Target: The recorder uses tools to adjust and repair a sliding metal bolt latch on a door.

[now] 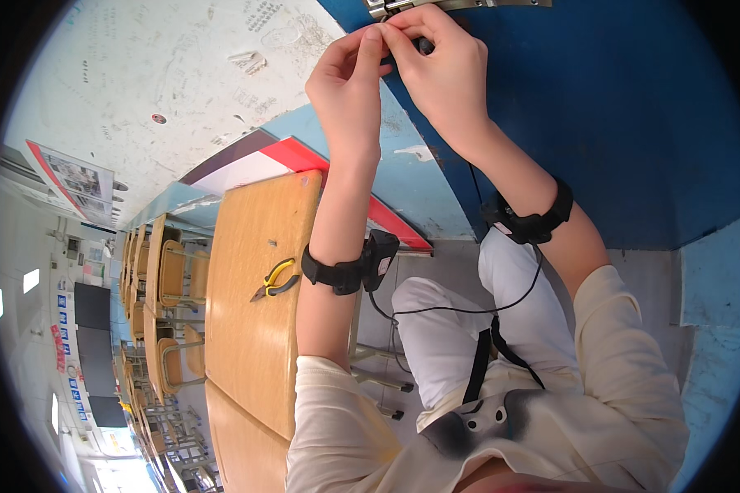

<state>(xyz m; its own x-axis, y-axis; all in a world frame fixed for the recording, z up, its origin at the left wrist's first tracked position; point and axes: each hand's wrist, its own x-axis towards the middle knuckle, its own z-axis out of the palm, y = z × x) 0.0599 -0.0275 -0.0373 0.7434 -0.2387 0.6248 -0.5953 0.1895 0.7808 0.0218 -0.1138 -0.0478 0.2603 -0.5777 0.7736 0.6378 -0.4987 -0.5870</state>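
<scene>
My left hand (347, 82) and my right hand (446, 70) meet at the top of the view, thumbs and fingertips pinched together and touching. Whatever sits between the fingertips is too small or hidden to make out. Just beyond them is a metal slide bolt (510, 2) on the blue door (617, 99), partly covered by my fingers. A small dark round thing (425, 46) shows between the fingers of my right hand; I cannot tell what it is. Pliers (275, 281) with yellow and black handles lie on the wooden desk (251, 345) left of my left forearm.
A small metal piece (272, 242) lies near the pliers. Scuffed white wall (197, 74) rises at the left, with a red-and-white board (255, 168) below. More desks and chairs (171, 271) stand farther left. Black bands with a cable (456, 311) circle my forearms.
</scene>
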